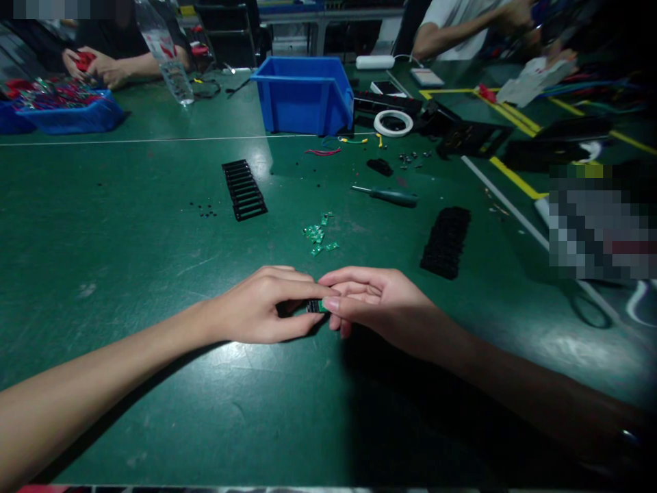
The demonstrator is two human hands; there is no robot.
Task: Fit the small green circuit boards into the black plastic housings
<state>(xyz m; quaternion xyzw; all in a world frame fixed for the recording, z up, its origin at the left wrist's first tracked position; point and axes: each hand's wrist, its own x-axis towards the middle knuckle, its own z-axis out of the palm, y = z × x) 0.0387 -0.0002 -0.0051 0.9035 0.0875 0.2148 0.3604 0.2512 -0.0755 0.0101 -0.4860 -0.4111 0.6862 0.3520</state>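
My left hand [264,301] rests on the table with thumb and forefinger closed around a small black plastic part [312,307]. From the right, my right hand [384,298] pinches a small green circuit board [321,306] against that part. Fingers cover most of both pieces, so I cannot tell how the board sits in the part. Just beyond my hands lies a loose cluster of green circuit boards [315,234]. A black slotted frame [243,190] lies further left, and a stack of black plastic parts [445,243] is on the right.
A screwdriver [393,197] lies past the boards, near scattered screws [410,159]. Behind them stand a blue bin [292,103], a white tape roll [393,124] and a plastic bottle [172,68]. Two other people work across the green table [128,226]; one's hands [102,68] hold something red.
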